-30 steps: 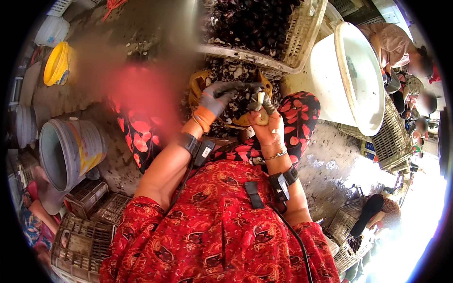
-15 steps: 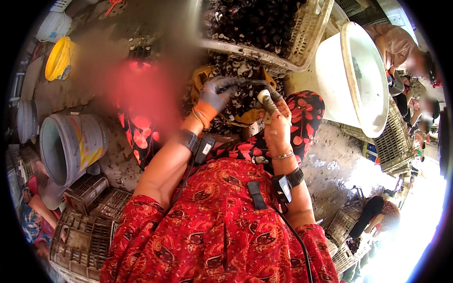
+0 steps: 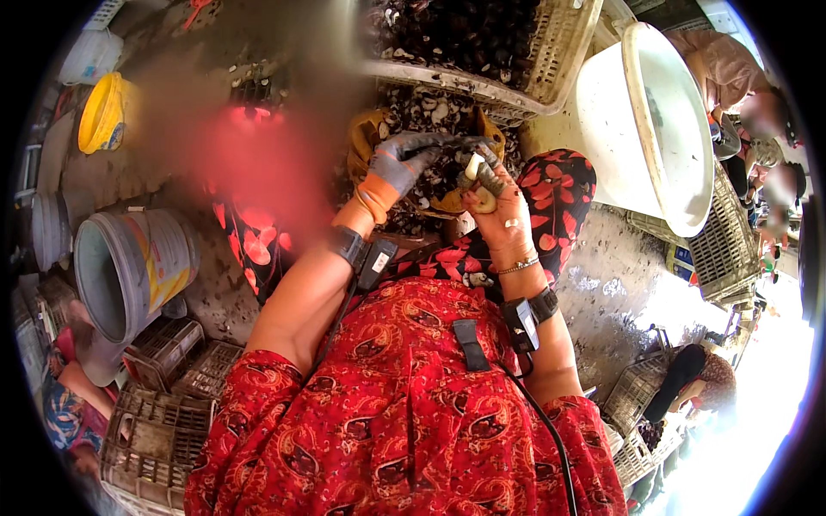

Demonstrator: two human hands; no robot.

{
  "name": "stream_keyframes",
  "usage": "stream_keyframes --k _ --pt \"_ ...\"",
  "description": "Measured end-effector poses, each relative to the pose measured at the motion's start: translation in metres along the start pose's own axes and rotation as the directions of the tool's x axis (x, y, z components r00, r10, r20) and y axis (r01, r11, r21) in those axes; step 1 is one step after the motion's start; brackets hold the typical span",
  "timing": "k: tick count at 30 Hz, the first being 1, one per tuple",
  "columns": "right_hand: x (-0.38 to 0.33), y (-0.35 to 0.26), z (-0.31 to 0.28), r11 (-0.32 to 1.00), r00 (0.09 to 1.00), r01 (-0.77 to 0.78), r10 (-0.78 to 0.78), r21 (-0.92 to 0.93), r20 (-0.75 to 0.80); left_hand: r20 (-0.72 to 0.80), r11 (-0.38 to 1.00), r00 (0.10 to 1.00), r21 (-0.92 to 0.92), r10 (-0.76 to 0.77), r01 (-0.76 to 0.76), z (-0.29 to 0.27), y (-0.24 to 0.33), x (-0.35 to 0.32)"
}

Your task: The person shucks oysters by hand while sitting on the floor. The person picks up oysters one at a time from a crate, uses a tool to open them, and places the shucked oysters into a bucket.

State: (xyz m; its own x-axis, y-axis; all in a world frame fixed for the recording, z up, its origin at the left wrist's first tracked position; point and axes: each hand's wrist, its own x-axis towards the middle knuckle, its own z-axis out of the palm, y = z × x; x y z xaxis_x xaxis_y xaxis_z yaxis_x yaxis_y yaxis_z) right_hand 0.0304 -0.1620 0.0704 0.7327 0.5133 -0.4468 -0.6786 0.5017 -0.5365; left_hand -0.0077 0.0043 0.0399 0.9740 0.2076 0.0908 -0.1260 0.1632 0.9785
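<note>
Head view: near the centre of the frame, your right grip is pinching a pale white piece between fingers wearing dark grey covers, while a rounder cream piece is resting in the curl of the palm. Just left of it, your left grip, in a grey glove with an orange cuff, is stretching its fingers across toward the right fingertips; you cannot tell from here whether they are pinching anything. Below and behind both, a yellow bag is lying open, holding a heap of dark and pale shell bits. At the upper centre, a pale plastic crate is holding many dark shells. A large white tub is standing at the upper right, with a co-worker bending beyond it. Toward the left edge, a yellow bucket is sitting above a larger grey bucket, and slatted crates are filling the lower left.
</note>
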Motion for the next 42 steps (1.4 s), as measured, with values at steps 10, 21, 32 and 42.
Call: stream_keyframes --k 10,21,32,42 --pt "-0.003 -0.020 0.014 0.952 0.994 0.098 -0.109 -0.290 -0.024 -0.040 0.922 0.928 -0.137 -0.371 0.363 -0.018 -0.017 0.000" --pt "0.089 -0.103 0.034 0.779 0.946 -0.110 -0.108 -0.617 -0.305 -0.243 0.891 0.858 -0.082 -0.453 0.447 -0.016 -0.010 0.009" --pt "0.216 -0.106 0.066 -0.903 0.845 0.190 -0.049 -0.384 0.533 -0.220 0.844 0.864 -0.416 -0.454 0.338 -0.002 -0.005 0.012" --pt "0.186 -0.101 0.078 0.138 0.975 0.212 -0.098 -0.967 0.200 -0.232 0.581 0.858 -0.808 -0.458 0.092 -0.020 -0.001 0.015"
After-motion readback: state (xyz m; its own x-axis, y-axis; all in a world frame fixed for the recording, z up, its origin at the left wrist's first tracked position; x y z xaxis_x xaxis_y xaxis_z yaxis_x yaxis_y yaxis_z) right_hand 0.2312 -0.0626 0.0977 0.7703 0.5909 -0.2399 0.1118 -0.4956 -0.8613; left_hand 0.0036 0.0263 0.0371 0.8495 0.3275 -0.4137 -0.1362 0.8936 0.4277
